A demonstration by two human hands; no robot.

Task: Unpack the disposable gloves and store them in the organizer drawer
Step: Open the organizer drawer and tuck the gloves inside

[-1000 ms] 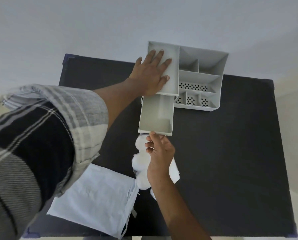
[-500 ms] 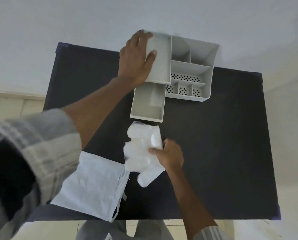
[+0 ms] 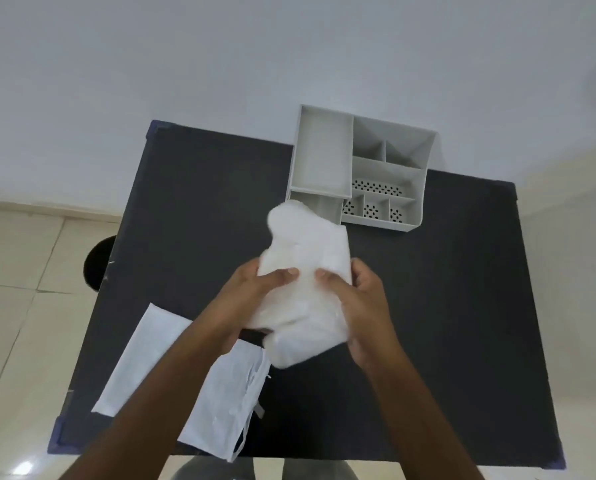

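A thick white stack of disposable gloves [image 3: 307, 258] is held above the black table [image 3: 192, 216] in both hands. My left hand [image 3: 255, 292] grips its left side with the thumb on top. On its right side my right hand [image 3: 362, 299] does the same. The grey organizer [image 3: 386, 174] stands at the table's far edge, with several small compartments. Its pulled-out drawer [image 3: 327, 206] shows just beyond the gloves and is mostly hidden by them.
An opened white plastic bag [image 3: 172, 362] lies flat at the table's near left corner, partly under my left forearm. A dark round object [image 3: 97, 265] sits on the tiled floor left of the table. A white wall rises behind the organizer.
My left hand left the organizer top and came back to grip the gloves. Both hands lifted the stack off the table toward the drawer.
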